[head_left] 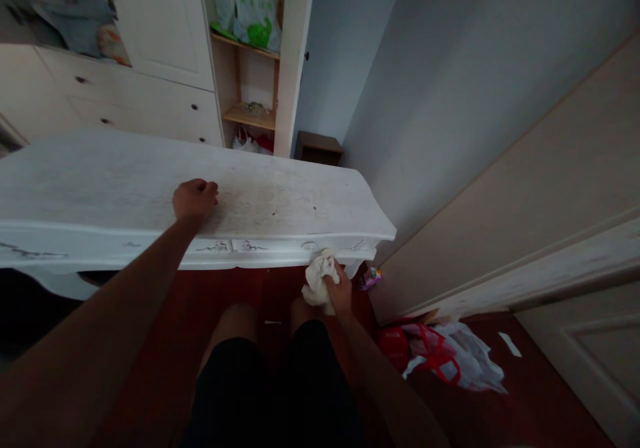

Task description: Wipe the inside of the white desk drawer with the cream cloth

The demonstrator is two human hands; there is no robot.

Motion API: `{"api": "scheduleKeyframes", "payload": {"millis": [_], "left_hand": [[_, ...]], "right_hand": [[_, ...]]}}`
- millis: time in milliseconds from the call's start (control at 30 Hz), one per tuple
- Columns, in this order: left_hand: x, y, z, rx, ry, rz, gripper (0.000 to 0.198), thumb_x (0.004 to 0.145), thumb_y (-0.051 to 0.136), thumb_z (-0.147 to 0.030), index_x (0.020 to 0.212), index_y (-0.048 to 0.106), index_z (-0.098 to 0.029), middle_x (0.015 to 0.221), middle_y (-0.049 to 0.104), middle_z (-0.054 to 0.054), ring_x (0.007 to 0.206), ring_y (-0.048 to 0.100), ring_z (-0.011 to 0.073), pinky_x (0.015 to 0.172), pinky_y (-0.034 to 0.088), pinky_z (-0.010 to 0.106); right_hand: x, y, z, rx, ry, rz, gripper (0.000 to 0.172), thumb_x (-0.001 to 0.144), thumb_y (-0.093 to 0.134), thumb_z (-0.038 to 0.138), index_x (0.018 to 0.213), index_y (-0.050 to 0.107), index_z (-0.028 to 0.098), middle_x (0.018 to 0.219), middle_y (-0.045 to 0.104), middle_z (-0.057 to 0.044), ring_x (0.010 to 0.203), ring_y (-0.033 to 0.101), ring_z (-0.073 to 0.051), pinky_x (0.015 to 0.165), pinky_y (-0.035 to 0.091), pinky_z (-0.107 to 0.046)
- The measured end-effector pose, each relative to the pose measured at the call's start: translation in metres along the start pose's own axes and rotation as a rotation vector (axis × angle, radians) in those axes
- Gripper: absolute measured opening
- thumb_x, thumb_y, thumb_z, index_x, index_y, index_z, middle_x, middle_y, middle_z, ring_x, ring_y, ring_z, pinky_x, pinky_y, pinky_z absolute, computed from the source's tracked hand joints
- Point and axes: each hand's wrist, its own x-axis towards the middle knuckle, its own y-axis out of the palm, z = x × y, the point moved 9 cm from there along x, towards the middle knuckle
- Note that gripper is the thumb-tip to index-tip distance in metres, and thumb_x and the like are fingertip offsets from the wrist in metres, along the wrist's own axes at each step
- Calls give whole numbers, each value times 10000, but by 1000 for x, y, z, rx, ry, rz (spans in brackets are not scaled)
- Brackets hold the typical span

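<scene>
A long white table (100,188) with a carved front edge stands before me. My left hand (195,199) rests on its top near the front, fingers curled into a loose fist with nothing visible in it. My right hand (341,293) is below the table's front edge, closed on a crumpled white cloth (319,281). The cloth is pressed against the carved front of the table, near its right end. My knees in black shorts show beneath.
A white plastic bag with red handles (440,358) lies on the dark red floor at the right, by an open door (550,235). Behind the table stand a white wardrobe with drawers (150,101), open shelves with bags, and a small brown stool (319,147).
</scene>
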Motion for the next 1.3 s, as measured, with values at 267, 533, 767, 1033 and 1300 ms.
{"api": "scheduleKeyframes", "payload": {"millis": [267, 533, 767, 1033, 1300], "left_hand": [[-3, -3, -4, 25, 6, 26, 230, 827, 509, -311, 704, 669, -199, 689, 678, 40, 757, 632, 218, 687, 419, 306], [-3, -1, -4, 45, 17, 76, 240, 864, 501, -334, 727, 654, -209, 751, 709, 69, 820, 653, 246, 708, 430, 318], [-3, -2, -5, 63, 32, 87, 257, 869, 457, -342, 684, 595, -229, 752, 709, 73, 806, 657, 257, 680, 411, 322], [-2, 0, -4, 52, 30, 100, 242, 865, 466, -345, 696, 595, -230, 764, 719, 78, 824, 662, 261, 664, 393, 322], [-1, 0, -5, 76, 37, 87, 261, 857, 468, -347, 681, 618, -227, 780, 734, 82, 825, 669, 259, 671, 409, 322]], "right_hand": [[9, -24, 77, 68, -2, -87, 525, 806, 688, 357, 1306, 690, 195, 1275, 729, -111, 1137, 686, -280, 1044, 538, -468], [112, -98, 248, 245, -520, -531, 513, 910, 601, 364, 1395, 501, 230, 1226, 670, -84, 1049, 693, -231, 977, 571, -464], [170, -83, 314, 154, -797, -646, 512, 1011, 408, 378, 1491, 313, 230, 1418, 495, -130, 1357, 522, -250, 1142, 437, -538], [187, -16, 229, -238, -810, -295, 627, 964, 454, 379, 1545, 356, 165, 1435, 512, -195, 1364, 513, -307, 1148, 428, -550], [141, 35, 163, -638, -892, 463, 843, 908, 656, 551, 1614, 338, 217, 1549, 479, -186, 1440, 439, -343, 1180, 398, -568]]}}
